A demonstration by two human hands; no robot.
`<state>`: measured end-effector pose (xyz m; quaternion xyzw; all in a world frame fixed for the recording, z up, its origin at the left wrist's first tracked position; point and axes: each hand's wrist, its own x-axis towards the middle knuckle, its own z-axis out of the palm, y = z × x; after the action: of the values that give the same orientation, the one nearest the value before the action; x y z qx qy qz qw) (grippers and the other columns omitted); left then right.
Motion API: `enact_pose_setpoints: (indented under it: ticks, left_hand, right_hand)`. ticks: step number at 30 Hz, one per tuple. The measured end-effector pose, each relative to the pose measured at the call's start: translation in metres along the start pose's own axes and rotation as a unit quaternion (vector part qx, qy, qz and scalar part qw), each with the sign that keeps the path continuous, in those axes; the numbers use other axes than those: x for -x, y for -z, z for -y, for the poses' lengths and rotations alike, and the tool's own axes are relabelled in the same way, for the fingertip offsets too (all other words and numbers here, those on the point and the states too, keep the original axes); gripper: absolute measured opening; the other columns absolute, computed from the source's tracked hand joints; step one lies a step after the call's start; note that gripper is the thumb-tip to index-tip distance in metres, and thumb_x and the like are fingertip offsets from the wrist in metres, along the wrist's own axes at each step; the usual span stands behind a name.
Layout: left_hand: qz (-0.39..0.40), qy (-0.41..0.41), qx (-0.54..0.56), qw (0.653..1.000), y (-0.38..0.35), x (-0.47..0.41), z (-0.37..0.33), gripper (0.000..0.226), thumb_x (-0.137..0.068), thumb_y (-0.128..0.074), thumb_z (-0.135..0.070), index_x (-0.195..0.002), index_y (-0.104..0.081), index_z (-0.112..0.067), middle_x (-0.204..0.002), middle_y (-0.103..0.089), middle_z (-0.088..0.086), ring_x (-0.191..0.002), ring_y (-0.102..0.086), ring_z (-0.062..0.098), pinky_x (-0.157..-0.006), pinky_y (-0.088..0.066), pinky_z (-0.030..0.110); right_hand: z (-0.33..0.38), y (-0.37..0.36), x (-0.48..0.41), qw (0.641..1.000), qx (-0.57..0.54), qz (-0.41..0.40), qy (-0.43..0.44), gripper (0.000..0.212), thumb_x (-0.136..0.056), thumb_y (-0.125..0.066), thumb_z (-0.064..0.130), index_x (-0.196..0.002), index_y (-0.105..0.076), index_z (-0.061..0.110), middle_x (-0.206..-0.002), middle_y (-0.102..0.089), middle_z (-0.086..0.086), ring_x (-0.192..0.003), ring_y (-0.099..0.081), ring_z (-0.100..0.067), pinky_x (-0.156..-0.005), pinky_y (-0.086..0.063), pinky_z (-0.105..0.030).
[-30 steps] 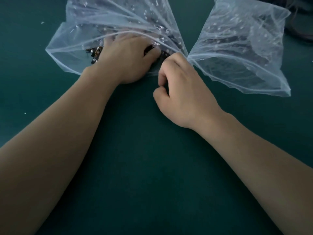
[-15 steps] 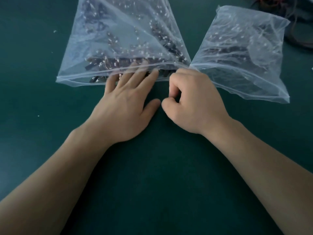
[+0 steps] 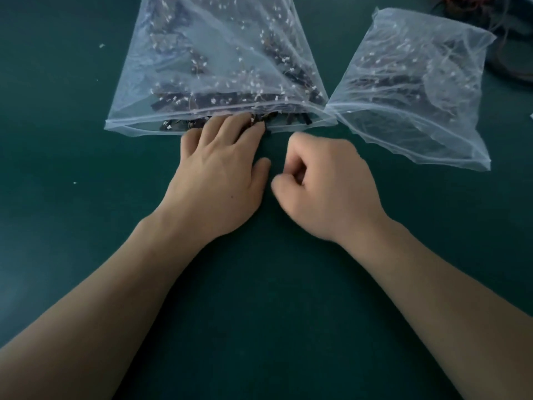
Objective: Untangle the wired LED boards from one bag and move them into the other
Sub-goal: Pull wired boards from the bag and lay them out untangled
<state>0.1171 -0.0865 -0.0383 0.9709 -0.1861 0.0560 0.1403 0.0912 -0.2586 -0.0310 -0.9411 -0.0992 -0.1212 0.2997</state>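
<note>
The wired LED boards [image 3: 173,127] lie tangled inside the left bag [image 3: 129,122], whose mouth faces us on the table [image 3: 259,284]; our left grip [image 3: 219,174] is spread, straight fingertips reaching into that mouth onto the boards, while our right grip [image 3: 326,186] is curled on nothing visible, just beside the bag. With no grip pinning the rim, we judge that dragging one board out may haul the linked heap and the thin bag along, or strain a wire

Dim, flat, bluish light; soft shadows; motion blur on the right hand [image 3: 326,186]; wide-angle edge stretch.
</note>
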Motion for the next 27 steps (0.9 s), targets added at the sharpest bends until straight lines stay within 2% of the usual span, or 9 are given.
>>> enact_pose_setpoints:
  ticks: [4, 7, 10, 12, 14, 17, 22, 24, 27]
  left_hand:
    - [0.034, -0.004, -0.002, 0.999, -0.002, 0.018, -0.012, 0.061, -0.104, -0.028, -0.05, -0.157, -0.038, -0.022, -0.169, -0.028, 0.0, -0.16, -0.012, 0.027, -0.124, -0.017, 0.052]
    - [0.021, 0.001, 0.017, 1.0, -0.001, 0.02, -0.014, 0.055, -0.102, -0.037, -0.047, -0.152, -0.048, -0.026, -0.165, -0.036, -0.004, -0.155, -0.022, 0.026, -0.121, -0.021, 0.049]
    - [-0.015, 0.016, 0.048, 0.999, 0.003, 0.015, -0.011, 0.046, -0.101, -0.051, -0.039, -0.145, -0.056, -0.026, -0.154, -0.044, -0.007, -0.143, -0.033, 0.022, -0.11, -0.024, 0.039]
    - [-0.01, 0.03, 0.046, 0.998, 0.002, 0.014, -0.011, 0.055, -0.1, -0.05, -0.042, -0.153, -0.046, -0.026, -0.157, -0.039, -0.006, -0.146, -0.03, 0.022, -0.112, -0.02, 0.039]
    - [0.013, 0.039, 0.016, 0.999, 0.0, 0.013, -0.013, 0.068, -0.099, -0.041, -0.048, -0.161, -0.03, -0.024, -0.168, -0.025, 0.0, -0.157, -0.016, 0.023, -0.123, -0.014, 0.046]
    - [0.031, 0.06, -0.02, 0.998, -0.003, 0.011, -0.015, 0.078, -0.098, -0.031, -0.058, -0.165, -0.014, -0.023, -0.175, -0.007, 0.008, -0.162, 0.001, 0.027, -0.128, -0.001, 0.052]
    - [0.022, 0.185, -0.041, 0.982, 0.001, 0.001, 0.001, 0.094, -0.097, -0.031, -0.073, -0.166, 0.003, -0.02, -0.173, 0.016, 0.016, -0.161, 0.014, 0.032, -0.126, 0.007, 0.057]
    - [0.019, 0.195, -0.044, 0.98, 0.003, -0.002, 0.006, 0.091, -0.098, -0.031, -0.071, -0.166, -0.006, -0.016, -0.174, 0.007, 0.016, -0.161, 0.008, 0.031, -0.127, 0.003, 0.056]
    - [-0.02, 0.168, -0.041, 0.985, 0.001, 0.003, 0.002, 0.076, -0.099, -0.038, -0.066, -0.154, -0.031, -0.014, -0.157, -0.026, 0.015, -0.149, -0.022, 0.035, -0.122, -0.013, 0.053]
  right_hand:
    - [-0.008, 0.006, -0.003, 0.997, -0.062, -0.03, -0.018, 0.011, -0.079, -0.062, 0.024, -0.073, -0.054, 0.024, -0.062, -0.057, 0.012, -0.06, -0.056, -0.01, -0.055, -0.05, -0.04]
    - [-0.017, 0.009, -0.004, 0.998, -0.051, -0.024, -0.009, 0.007, -0.084, -0.065, 0.023, -0.082, -0.059, 0.025, -0.071, -0.061, 0.014, -0.069, -0.06, -0.008, -0.062, -0.054, -0.041]
    - [-0.024, 0.012, -0.007, 0.998, -0.056, -0.02, -0.009, 0.005, -0.089, -0.066, 0.023, -0.092, -0.064, 0.026, -0.081, -0.063, 0.017, -0.078, -0.062, -0.006, -0.069, -0.056, -0.04]
    - [-0.026, 0.012, -0.008, 0.998, -0.068, -0.015, -0.013, 0.005, -0.091, -0.066, 0.025, -0.096, -0.066, 0.027, -0.085, -0.064, 0.019, -0.082, -0.063, -0.004, -0.073, -0.057, -0.039]
    - [-0.026, 0.011, -0.007, 0.998, -0.064, -0.007, -0.013, 0.006, -0.092, -0.065, 0.027, -0.098, -0.067, 0.029, -0.086, -0.065, 0.021, -0.083, -0.063, -0.002, -0.075, -0.056, -0.036]
    - [-0.026, 0.009, -0.008, 0.999, -0.045, 0.006, -0.009, 0.008, -0.094, -0.065, 0.031, -0.102, -0.068, 0.031, -0.087, -0.064, 0.023, -0.083, -0.06, 0.002, -0.075, -0.054, -0.03]
    - [-0.028, 0.009, -0.009, 0.999, -0.026, 0.022, -0.003, 0.01, -0.095, -0.066, 0.032, -0.104, -0.068, 0.031, -0.093, -0.062, 0.021, -0.083, -0.055, 0.005, -0.073, -0.044, -0.022]
    - [-0.028, 0.009, -0.009, 0.999, -0.024, 0.03, -0.001, 0.009, -0.095, -0.066, 0.033, -0.103, -0.068, 0.032, -0.094, -0.061, 0.022, -0.083, -0.054, 0.006, -0.073, -0.043, -0.021]
    - [-0.029, 0.01, -0.008, 0.999, -0.023, 0.035, -0.002, 0.007, -0.094, -0.066, 0.034, -0.101, -0.068, 0.033, -0.095, -0.06, 0.024, -0.083, -0.053, 0.007, -0.074, -0.045, -0.023]
